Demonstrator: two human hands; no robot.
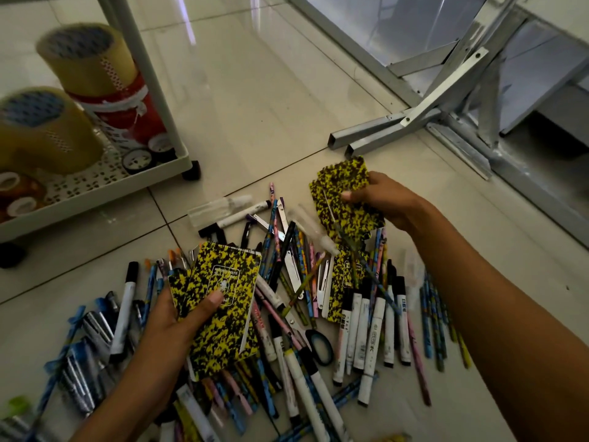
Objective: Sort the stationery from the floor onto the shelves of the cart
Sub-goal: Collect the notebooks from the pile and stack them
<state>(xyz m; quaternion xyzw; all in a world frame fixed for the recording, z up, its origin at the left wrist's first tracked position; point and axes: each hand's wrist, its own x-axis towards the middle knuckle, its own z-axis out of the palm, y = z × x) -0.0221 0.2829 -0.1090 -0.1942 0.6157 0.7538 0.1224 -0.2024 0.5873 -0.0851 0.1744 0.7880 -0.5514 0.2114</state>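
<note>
Notebooks gathered from the floor pile [318,314] beside the cart [95,189]

Left hand [178,317] grips a notebook stack [223,301], right hand [379,199] pinches another notebook [344,193]; light, probably flexible, best held by edges.

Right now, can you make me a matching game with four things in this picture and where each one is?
Things:
1. stack of yellow-and-black notebooks
2. single yellow-and-black notebook
3. tape rolls
4. scissors

Places:
A. on the cart shelf
B. gripped in the right hand
C. lying in the pile on the floor
D. held in the left hand

Pairs: 1-D, 2-B, 3-A, 4-C
</note>
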